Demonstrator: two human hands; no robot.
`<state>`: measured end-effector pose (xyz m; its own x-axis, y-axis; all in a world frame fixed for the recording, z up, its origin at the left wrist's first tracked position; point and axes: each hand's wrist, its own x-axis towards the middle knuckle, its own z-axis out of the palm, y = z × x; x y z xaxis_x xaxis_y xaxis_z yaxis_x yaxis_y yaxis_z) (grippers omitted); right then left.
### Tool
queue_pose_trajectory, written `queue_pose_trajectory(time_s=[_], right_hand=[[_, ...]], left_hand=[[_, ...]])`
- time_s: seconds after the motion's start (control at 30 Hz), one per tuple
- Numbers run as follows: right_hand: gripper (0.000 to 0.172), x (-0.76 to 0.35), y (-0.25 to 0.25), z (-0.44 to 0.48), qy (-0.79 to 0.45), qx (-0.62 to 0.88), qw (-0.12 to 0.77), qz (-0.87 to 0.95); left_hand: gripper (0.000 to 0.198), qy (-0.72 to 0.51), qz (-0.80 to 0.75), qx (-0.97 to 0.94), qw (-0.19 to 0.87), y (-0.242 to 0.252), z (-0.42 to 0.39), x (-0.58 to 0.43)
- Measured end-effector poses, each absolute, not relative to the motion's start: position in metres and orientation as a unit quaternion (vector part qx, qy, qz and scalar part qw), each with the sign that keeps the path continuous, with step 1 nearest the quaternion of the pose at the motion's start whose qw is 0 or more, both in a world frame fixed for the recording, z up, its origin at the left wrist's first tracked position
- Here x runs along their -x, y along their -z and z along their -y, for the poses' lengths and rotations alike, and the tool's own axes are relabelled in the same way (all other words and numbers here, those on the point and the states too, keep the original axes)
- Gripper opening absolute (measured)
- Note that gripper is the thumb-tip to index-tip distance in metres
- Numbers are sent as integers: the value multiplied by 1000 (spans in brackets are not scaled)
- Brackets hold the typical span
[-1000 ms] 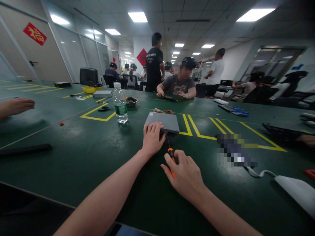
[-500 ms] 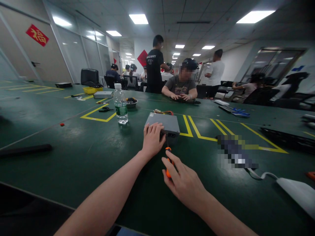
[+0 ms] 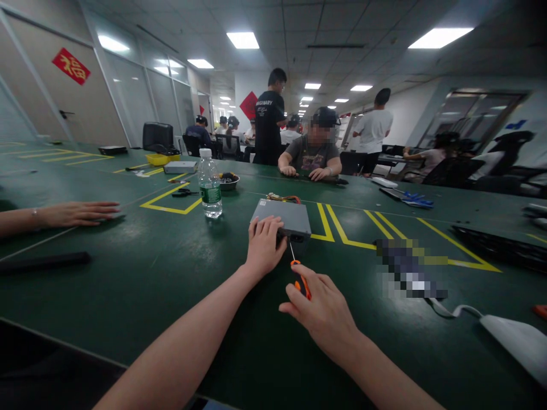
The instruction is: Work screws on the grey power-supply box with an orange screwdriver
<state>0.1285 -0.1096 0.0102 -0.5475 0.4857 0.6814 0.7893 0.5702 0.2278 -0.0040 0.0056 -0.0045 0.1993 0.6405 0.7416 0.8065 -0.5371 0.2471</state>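
Broadly, table (image 3: 149,296) surrounded the box (image 3: 289,216) the left hand (image 3: 265,246) clasped, room (image 3: 244,82) beyond, edge (image 3: 64,341) nearer, right hand (image 3: 323,307) pinching a screwdriver (image 3: 294,263).

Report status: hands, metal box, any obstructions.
Left hand over near-left corner of gray metal box. Right hand around orange screwdriver, aimed at box's near side. No obstruction visible; water bottle stands apart, left.

The left hand (image 3: 264,247) arches palm-down, ahead of the curled right hand (image 3: 320,304).
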Motion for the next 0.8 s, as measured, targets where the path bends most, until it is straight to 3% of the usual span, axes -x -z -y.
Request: queue_pose_trajectory(time_s=[0.33, 0.8], right_hand=[[20, -125, -14, 118, 150, 404, 260, 864], [29, -117, -14, 112, 343, 386, 292, 805]], left_hand=[[25, 420, 474, 768, 97, 6, -7, 4], [25, 418, 476, 768, 93, 4, -6, 3]])
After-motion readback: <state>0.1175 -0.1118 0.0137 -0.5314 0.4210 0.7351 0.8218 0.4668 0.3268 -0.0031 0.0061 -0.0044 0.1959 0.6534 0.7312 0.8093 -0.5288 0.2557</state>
